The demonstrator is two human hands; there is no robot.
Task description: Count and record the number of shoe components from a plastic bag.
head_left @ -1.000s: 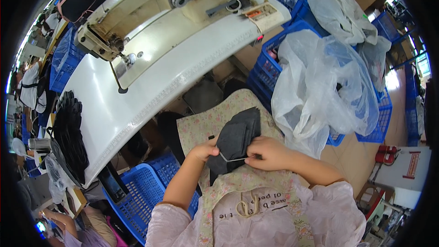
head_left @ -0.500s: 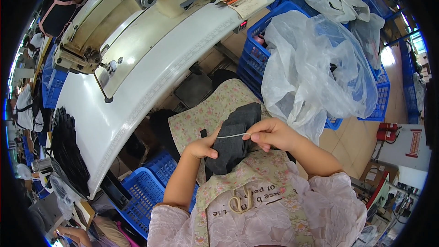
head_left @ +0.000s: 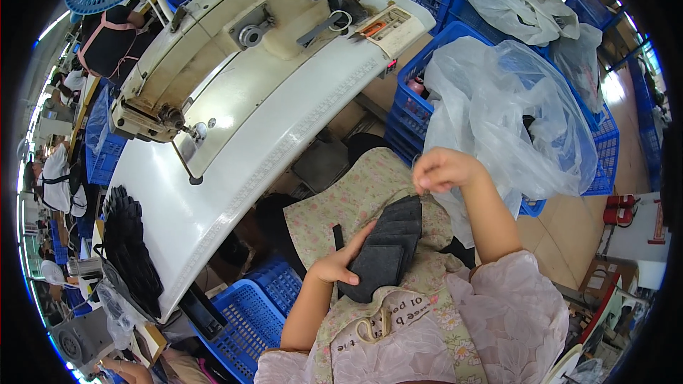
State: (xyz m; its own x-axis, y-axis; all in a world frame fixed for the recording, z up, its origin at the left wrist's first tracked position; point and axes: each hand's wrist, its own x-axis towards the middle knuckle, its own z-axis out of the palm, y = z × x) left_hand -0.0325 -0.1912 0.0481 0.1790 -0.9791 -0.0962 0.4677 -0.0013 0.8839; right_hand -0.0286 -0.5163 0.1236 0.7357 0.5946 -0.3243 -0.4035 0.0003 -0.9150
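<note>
A stack of dark grey-black fabric pieces (head_left: 388, 247) rests on my lap, over the floral apron (head_left: 334, 195). My left hand (head_left: 336, 264) grips its left side, thumb on top, and the pieces fan out in overlapping steps. Beside those fingers a short black strip (head_left: 337, 237) sticks up. My right hand (head_left: 448, 170) is raised off the far right end of the stack, near the plastic bag. Its fingers are curled together; whether the pale cord is still in them is too small to tell. No cord shows around the stack now.
Ahead on the left stands a sewing machine (head_left: 213, 57) on a white table (head_left: 213, 206). Black pieces (head_left: 128, 249) hang at the table's left end. Blue crates (head_left: 245, 313) sit below it, and a large clear plastic bag (head_left: 512, 121) covers crates on the right.
My right hand has lifted up and away from the stack, and the pale cord has left it. The pieces have fanned out in my left hand. The whole view has shifted slightly.
</note>
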